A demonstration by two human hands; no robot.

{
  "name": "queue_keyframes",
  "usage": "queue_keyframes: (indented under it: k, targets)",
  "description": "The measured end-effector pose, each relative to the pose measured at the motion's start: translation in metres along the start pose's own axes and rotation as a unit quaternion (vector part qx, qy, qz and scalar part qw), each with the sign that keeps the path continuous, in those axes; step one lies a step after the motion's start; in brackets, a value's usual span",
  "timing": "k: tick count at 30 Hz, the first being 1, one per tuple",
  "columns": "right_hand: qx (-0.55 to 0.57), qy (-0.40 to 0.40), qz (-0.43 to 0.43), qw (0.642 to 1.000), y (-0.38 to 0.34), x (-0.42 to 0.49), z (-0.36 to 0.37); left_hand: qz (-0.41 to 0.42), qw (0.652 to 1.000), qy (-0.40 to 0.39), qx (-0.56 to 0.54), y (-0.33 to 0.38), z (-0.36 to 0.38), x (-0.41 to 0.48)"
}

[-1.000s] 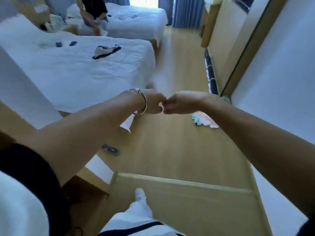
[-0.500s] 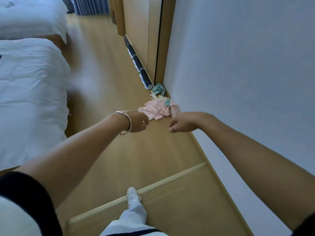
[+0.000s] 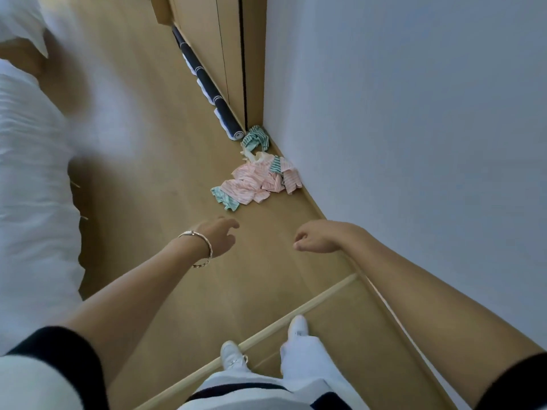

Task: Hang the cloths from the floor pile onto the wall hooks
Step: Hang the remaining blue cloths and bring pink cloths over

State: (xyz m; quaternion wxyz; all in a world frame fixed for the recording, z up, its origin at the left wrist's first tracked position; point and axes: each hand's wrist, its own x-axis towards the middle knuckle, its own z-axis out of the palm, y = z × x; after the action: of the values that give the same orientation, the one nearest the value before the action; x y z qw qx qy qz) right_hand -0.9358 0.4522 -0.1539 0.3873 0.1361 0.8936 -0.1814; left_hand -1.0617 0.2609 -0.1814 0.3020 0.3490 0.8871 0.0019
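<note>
Half a second ago my two fists were close together just under the cloths; now they are apart and lower in the view, and the whole pile shows ahead of them. On my right stands the white wall (image 3: 414,113), and the wooden floor (image 3: 165,161) runs along it. White bedding (image 3: 26,173) fills the left side. A dark rolled mat (image 3: 207,84) lies along the wooden door frame (image 3: 254,54). The pile of cloths (image 3: 260,179), pink-striped and green-striped, lies on the floor against the wall, just past the end of the mat, ahead of both hands and not touching them. My left hand (image 3: 220,236) is open, empty, fingers reaching toward the pile, with a bracelet (image 3: 201,247) on the wrist. My right hand (image 3: 318,238) hangs loosely curled and holds nothing. My white shoes (image 3: 297,327) stand at a floor strip (image 3: 325,294).
</note>
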Motion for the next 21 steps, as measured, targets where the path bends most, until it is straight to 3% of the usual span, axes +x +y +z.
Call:
queue_keyframes:
  k: [5, 13, 21]
  targets:
    - [0.02, 0.019, 0.03, 0.999, 0.069, 0.039, -0.045, 0.038, 0.999, -0.013, 0.005, 0.055, -0.011, 0.054]
    - [0.035, 0.053, -0.037, 0.997, 0.138, 0.091, -0.131, -0.029, 0.999, 0.016, -0.035, 0.109, -0.046, 0.135]
    - [0.028, 0.024, -0.072, 0.997, 0.168, 0.136, -0.168, -0.057, 0.993, 0.069, -0.077, 0.134, -0.057, 0.176]
